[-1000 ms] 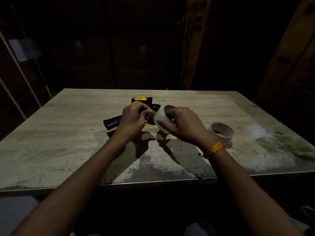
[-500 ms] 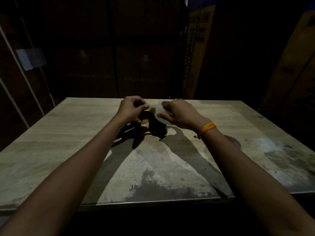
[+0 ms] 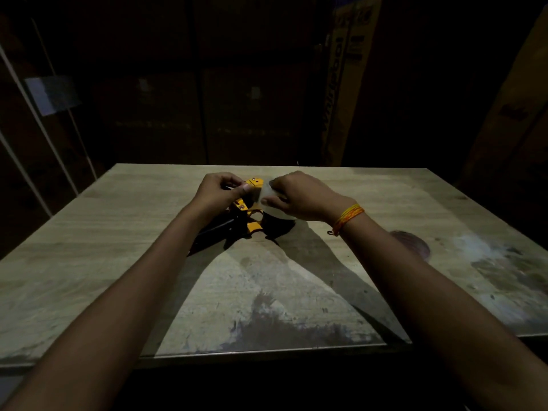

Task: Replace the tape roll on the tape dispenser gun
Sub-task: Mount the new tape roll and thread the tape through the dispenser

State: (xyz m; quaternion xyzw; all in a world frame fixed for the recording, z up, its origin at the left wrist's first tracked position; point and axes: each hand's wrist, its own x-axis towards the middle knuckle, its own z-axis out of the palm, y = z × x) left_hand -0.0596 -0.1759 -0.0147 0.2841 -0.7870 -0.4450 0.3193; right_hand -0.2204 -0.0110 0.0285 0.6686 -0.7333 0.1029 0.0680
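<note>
A dim room, seen from a head-worn camera looking down at a worn wooden table [image 3: 89, 262]. Two bare forearms reached out to the middle of the far half of the table, where a yellow and black tape dispenser gun [image 3: 247, 215] lay, its dark handle pointing toward the near left.

The left hand [image 3: 218, 192] was curled, thumb and forefinger pressed together in a pinch on what looked like the free end of pale tape beside the gun's yellow far tip. The right hand [image 3: 299, 195], with an orange thread bracelet [image 3: 347, 218] at the wrist, had its fingers bent around a whitish tape roll [image 3: 271, 200], which sat against the gun; whether the roll was fully seated on its hub could not be told.

To the right, partly hidden behind the right forearm, a second, darker roll [image 3: 413, 246] lay flat on the table, probably the spent one.

By this showing, the old roll was likely already off and the new roll on or nearly on the gun. Threading the tape through the front appeared to be under way and unfinished.
</note>
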